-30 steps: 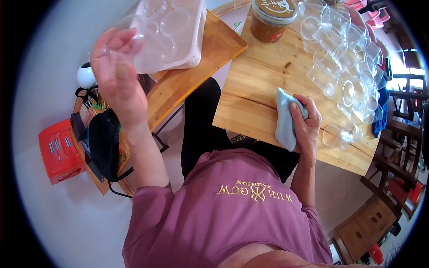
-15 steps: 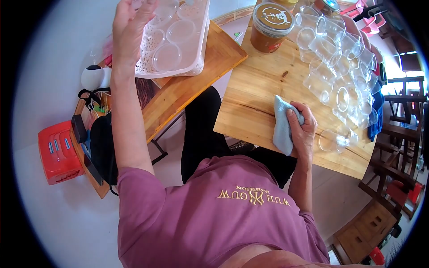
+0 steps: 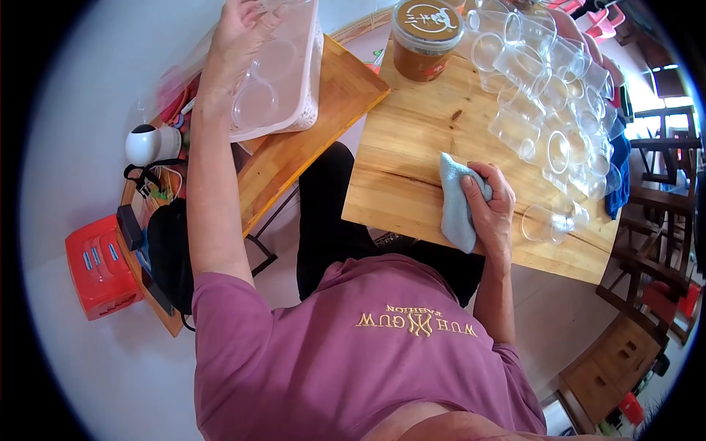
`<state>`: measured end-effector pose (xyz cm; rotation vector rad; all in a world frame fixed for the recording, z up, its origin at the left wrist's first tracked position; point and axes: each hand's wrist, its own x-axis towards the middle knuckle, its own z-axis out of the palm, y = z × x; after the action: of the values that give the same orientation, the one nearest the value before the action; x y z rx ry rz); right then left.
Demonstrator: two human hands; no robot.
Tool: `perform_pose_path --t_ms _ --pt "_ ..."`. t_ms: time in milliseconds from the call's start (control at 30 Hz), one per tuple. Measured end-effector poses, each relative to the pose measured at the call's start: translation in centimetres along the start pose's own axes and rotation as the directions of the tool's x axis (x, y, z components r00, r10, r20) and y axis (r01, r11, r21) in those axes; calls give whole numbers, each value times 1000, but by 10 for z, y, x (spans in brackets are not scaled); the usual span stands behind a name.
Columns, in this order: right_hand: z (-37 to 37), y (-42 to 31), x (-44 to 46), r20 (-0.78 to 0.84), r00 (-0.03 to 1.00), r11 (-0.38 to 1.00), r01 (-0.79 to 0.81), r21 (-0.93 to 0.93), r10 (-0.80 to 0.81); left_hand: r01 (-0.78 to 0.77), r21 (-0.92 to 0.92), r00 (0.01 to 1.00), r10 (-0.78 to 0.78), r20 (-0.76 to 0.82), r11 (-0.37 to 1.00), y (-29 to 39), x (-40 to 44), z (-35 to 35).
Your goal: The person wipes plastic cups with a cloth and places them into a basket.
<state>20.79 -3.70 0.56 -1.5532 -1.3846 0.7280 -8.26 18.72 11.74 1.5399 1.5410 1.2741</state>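
head camera view: the person in a mauve shirt (image 3: 331, 367) with gold lettering stands or sits, i cannot tell which, before a pale, knotted wooden table (image 3: 401, 165). the right hand (image 3: 491, 204), at the table's near edge, is curled closed, thumb uppermost, about a folded light blue cloth (image 3: 456, 209), which rests at that edge. the left hand (image 3: 243, 37) is raised over a pale pinkish-white plastic basket (image 3: 309, 110), its fingers partly bent and parted; clear plastic shows at the fingertips, but i cannot tell whether it is gripped. within the basket are round, clear plastic cups (image 3: 255, 103); the basket sits on an orange-brown wooden surface (image 3: 344, 79), left of the table. a heap of transparent plastic cups (image 3: 518, 125), many tipped on their sides, covers the table's right part, and another clear cup (image 3: 539, 223) lies near the right hand. at the far edge stands a brown-lidded round tub (image 3: 426, 44). a red plastic box (image 3: 103, 264) occupies the far left.
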Motion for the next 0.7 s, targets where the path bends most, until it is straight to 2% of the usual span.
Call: perform_pose_path --t_ms 33,67,133,233,300,333,400,433,500,567,600,700 --pt "0 0 0 -5 1000 1000 -7 -2 7 32 79 996 -26 -80 996 -5 1 -2" --pt "0 0 1 -1 1000 1000 -3 -3 3 -95 58 995 94 23 994 -33 14 -29" --pt "-1 -1 0 -13 1000 1000 -18 -16 18 -215 7 966 211 146 977 -45 17 -37" --pt "-1 1 2 16 1000 999 25 -41 -24 -258 -30 958 259 121 966 -16 -12 -39" --pt "-2 1 2 11 999 997 34 -66 -33 -392 317 916 397 53 864 -4 -24 -32" --pt "-3 2 2 17 998 995 62 -80 -61 -398 289 916 395 74 870 3 -32 -27" --pt "-3 3 2 1 999 996 37 -86 -37 -539 162 842 534 79 827 16 -50 -16" --pt "-4 2 2 1 998 995 66 -74 -66 -541 134 841 533 95 830 20 -62 -6" --pt "-3 4 2 5 995 994 98 -46 -98 -636 -51 749 631 200 770 32 -92 21" --pt "-3 4 2 2 995 994 97 -45 -97 -674 -110 640 651 408 731 37 -117 47" --pt "-4 4 3 11 994 994 105 -34 -104 -708 -72 587 643 492 702 38 -126 61" --pt "-3 7 2 7 994 994 109 -27 -109 -670 -196 530 647 548 716 25 -139 105"
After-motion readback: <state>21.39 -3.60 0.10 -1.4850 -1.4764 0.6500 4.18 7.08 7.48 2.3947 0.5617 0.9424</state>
